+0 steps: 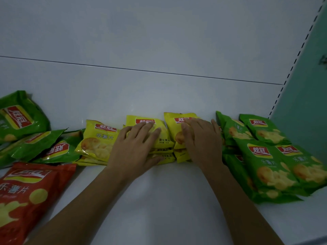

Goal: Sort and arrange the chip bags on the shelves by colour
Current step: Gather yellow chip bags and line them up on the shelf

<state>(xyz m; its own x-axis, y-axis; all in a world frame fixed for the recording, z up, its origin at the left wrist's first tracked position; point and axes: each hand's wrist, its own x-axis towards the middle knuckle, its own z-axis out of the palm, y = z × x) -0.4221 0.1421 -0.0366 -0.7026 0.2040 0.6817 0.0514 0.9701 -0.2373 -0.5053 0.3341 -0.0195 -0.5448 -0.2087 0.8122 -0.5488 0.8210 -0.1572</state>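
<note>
Red bag: nearest us, bottom left, one red chip bag (26,197) lies flat on the white shelf (168,200).
Green pile, right: the right green bags (265,165) overlap by the teal side wall (304,103).
Left hand: our left hand (136,147) lies flat, fingers straight, pressing the middle yellow stack (163,138).
Right hand: our right hand (200,142) is spread flat on the right yellow stack (172,128).
Yellow row: a third yellow stack (96,142) sits just left.
Green pile, left: the left green bags (23,124) lie jumbled.
Back: we see a pale back panel (159,32).

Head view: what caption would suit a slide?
Left hand and right hand rest on yellow chip bags, green chip bags either side, red bag front-left.
</note>
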